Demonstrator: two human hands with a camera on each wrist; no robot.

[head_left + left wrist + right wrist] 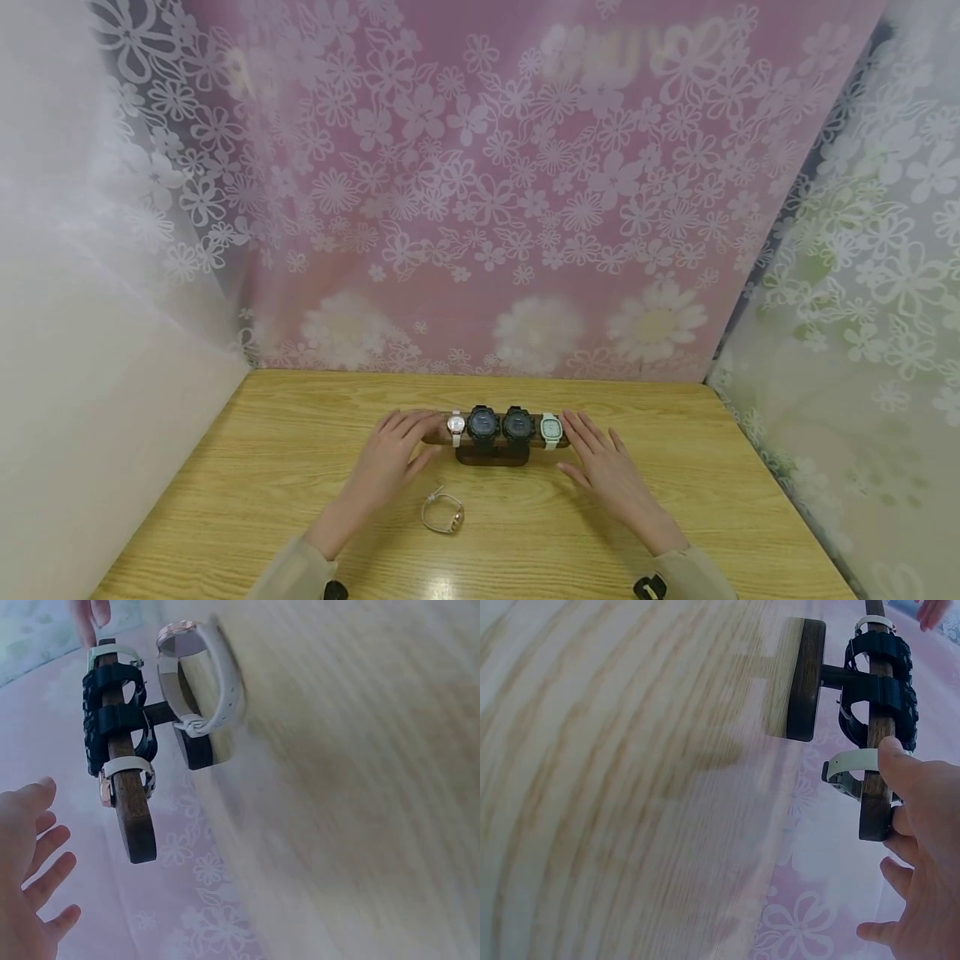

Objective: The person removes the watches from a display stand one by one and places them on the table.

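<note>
A dark wooden watch stand [491,456] holds a small white-strapped watch [456,424], two black digital watches [500,425] and a pale mint watch [551,428] in a row along its bar. My left hand [392,454] is at the bar's left end, fingers spread and relaxed; the left wrist view shows a gap between them and the bar. At the right end, my right hand [600,462] has its fingers extended beside the mint watch, and its thumb [894,759] overlaps the bar in the right wrist view. Another white-strapped watch [456,518] with its strap fastened lies on the table, nearer me.
The light wood table [300,467] meets a pink flowered curtain [480,333] at its back edge. Pale sheets hang as walls at the left [112,333] and right [862,375] sides. Black wrist straps [649,587] sit on both sleeves.
</note>
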